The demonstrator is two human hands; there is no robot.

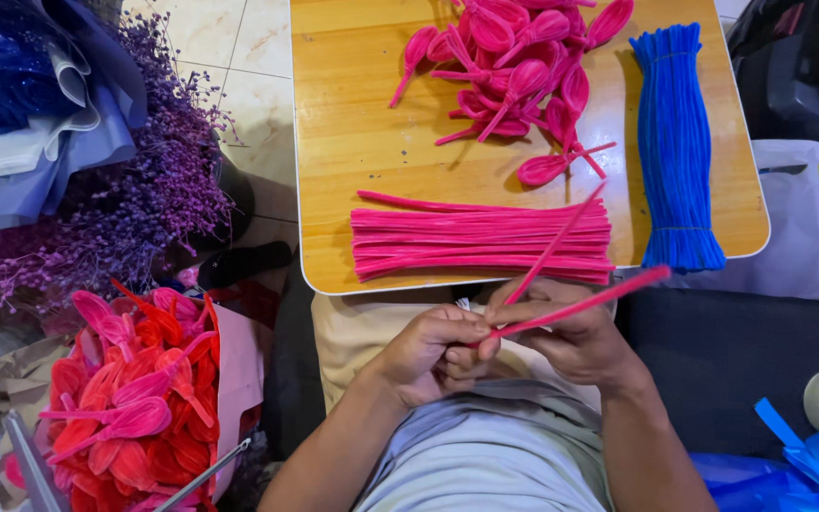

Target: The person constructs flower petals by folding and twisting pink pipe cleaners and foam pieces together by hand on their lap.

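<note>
From my feed I see both hands low in front of the wooden tabletop (353, 142): the left hand (428, 353) has its grip pinched closed on the near end of a fuzzy pink pipe cleaner (585, 301), and the right hand (571, 332) is curled around the same stem, which slants up to the right. Just beyond lies a flat bundle of straight pink pipe cleaners (481, 242), with a heap of pink looped petal shapes (523, 66) and a bundle of blue pipe cleaners (677, 142) farther back.

Pink pipe cleaners (482, 240) (blue bundle (677, 142))
</note>
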